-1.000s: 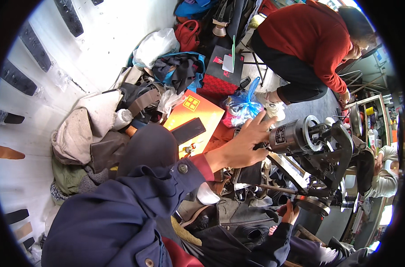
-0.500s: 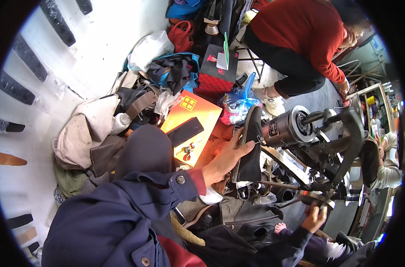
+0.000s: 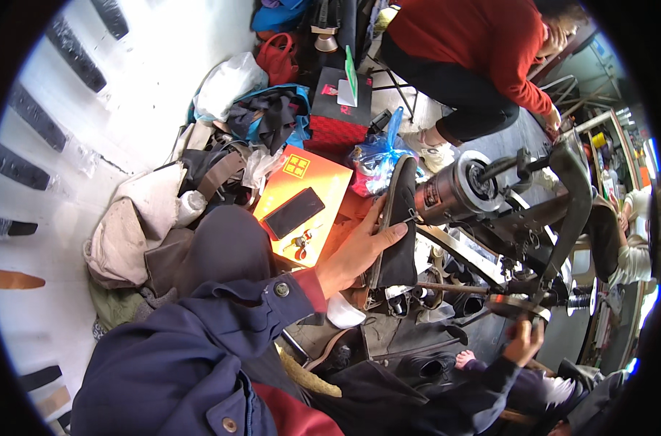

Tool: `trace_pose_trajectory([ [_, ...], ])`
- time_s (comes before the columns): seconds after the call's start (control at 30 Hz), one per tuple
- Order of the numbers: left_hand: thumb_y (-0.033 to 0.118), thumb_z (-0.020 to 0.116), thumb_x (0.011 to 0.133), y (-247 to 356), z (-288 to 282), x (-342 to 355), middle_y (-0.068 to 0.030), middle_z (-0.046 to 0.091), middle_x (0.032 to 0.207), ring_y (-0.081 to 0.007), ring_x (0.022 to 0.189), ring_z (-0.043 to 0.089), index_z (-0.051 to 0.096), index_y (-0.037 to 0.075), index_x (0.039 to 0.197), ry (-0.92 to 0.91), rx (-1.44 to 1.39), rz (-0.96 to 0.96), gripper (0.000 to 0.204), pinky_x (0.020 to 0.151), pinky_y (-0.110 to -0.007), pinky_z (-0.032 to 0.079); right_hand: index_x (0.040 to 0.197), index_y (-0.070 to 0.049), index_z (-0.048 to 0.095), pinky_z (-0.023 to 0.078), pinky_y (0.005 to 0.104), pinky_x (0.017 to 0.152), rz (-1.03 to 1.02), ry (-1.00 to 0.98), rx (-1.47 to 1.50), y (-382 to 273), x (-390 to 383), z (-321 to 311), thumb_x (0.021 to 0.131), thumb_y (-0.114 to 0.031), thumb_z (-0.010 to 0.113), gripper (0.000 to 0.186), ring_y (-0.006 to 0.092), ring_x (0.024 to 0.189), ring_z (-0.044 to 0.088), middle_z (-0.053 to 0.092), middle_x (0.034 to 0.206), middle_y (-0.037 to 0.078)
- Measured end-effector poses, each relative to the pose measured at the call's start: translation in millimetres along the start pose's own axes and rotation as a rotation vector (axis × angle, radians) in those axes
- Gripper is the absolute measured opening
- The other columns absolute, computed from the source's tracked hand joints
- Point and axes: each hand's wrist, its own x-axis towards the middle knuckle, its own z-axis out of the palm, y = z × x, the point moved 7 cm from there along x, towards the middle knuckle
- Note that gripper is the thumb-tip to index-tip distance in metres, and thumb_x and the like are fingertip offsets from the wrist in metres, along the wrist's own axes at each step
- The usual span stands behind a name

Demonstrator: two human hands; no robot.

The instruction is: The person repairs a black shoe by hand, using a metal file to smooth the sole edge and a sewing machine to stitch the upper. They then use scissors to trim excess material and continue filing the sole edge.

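Note:
My left hand [image 3: 359, 251] grips a black shoe [image 3: 399, 218] by its side, thumb over the edge, holding it upright against the arm of a dark metal stitching machine [image 3: 454, 192]. My left sleeve is navy with a red cuff. Lower right, my right hand [image 3: 523, 341] is closed on the handle under the machine's round handwheel [image 3: 512, 305]. The shoe hides the tip of the machine's arm.
An orange box [image 3: 301, 182] beside my left hand carries a black phone [image 3: 294, 212] and keys [image 3: 301, 241]. Behind it are a blue plastic bag [image 3: 377, 156], a black-and-red box [image 3: 337, 109], heaped bags and clothing [image 3: 199, 189]. A person in a red top [image 3: 483, 43] crouches at the back.
My left hand, spread open by the machine a second ago, has closed on the black shoe and holds it at the machine's arm. My right hand has shifted slightly right at the wheel.

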Motion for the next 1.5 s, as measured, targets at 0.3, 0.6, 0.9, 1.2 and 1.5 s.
trace_pose_trajectory([
  [0.3,0.034,0.072,0.104,-3.7,2.5,-2.8,-0.0064,0.050,0.153,-0.0174,0.129,0.056,0.010,0.017,0.173,-0.054,-0.015,-0.045,0.094,0.106,-0.036,0.052,0.097,-0.002,0.062,0.047,0.0301,0.049,0.390,-0.425,-0.021,68.1,-39.7,85.7,0.098,-0.022,0.073,0.023,0.0140,0.053,0.060,0.058,0.067,0.003],
  [0.6,0.034,0.069,0.107,0.1,7.5,-6.5,-0.0094,0.055,0.146,-0.0155,0.128,0.055,0.006,0.011,0.173,-0.042,0.017,-0.003,0.095,0.109,-0.031,0.045,0.097,-0.004,0.061,0.038,0.0281,0.048,0.218,0.147,0.149,78.0,8.3,-9.4,0.099,-0.011,0.062,0.008,0.0104,0.053,0.050,0.055,0.065,-0.001],
  [0.9,0.034,0.069,0.107,2.7,7.7,-7.0,-0.0093,0.055,0.147,-0.0158,0.130,0.054,0.007,0.011,0.173,-0.038,0.116,0.061,0.094,0.110,-0.032,0.045,0.092,-0.004,0.064,0.041,0.0261,0.050,0.062,-0.045,0.071,-0.9,-5.2,6.3,0.099,-0.014,0.065,0.012,0.0087,0.055,0.050,0.056,0.067,-0.002],
  [1.2,0.035,0.070,0.105,-5.0,10.5,-7.7,-0.0073,0.044,0.158,-0.0176,0.138,0.048,0.010,0.012,0.172,-0.059,0.031,0.045,0.093,0.116,-0.034,0.042,0.095,-0.004,0.064,0.044,0.0301,0.048,0.446,-0.315,-0.048,80.6,-38.8,79.9,0.097,-0.015,0.074,0.015,0.0130,0.054,0.058,0.060,0.068,0.003],
  [1.5,0.037,0.067,0.107,-0.2,18.7,-14.0,-0.0082,0.034,0.167,-0.0205,0.151,0.036,0.009,0.012,0.172,-0.079,0.071,0.070,0.091,0.125,-0.037,0.032,0.094,-0.006,0.058,0.038,0.0274,0.047,0.258,0.263,0.112,78.4,9.8,-32.8,0.100,-0.012,0.061,0.009,0.0100,0.053,0.048,0.053,0.067,0.000],
])
